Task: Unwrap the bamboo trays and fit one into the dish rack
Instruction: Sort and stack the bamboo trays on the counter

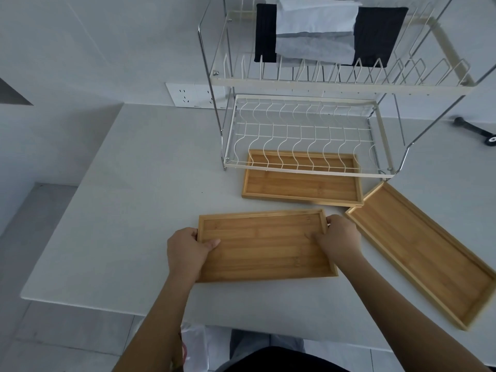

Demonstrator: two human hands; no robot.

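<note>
Trays, three of them, lie unwrapped on the white table (pixel 128 210). We hold the near tray (pixel 264 244) by its short ends: our left hand (pixel 188 251) is closed on the left end, thumb lying on the tray's floor and fingers hidden under it; our right hand (pixel 339 237) is closed on the right end, thumb inside the rim and the other fingers tucked behind the edge, out of sight. We cannot tell whether this tray rests on the table or is lifted just off it.

The far tray (pixel 302 185) sits partly under the front of the rack (pixel 308 135), its back edge seen only through the white wires of the lower basket. The right tray (pixel 421 251) lies at an angle beside it, one corner close to the far tray; whether they touch we cannot make out.

On the rack's upper tier a dark cloth (pixel 375 36) and a pale sheet (pixel 316 30) hang, the sheet covering the cloth's middle. The rack's top is cut off by the frame. A small black thing (pixel 475 130) at the right edge is too small to identify. At the bottom edge a clear bag (pixel 193 345) shows beside our left arm, mostly hidden.
</note>
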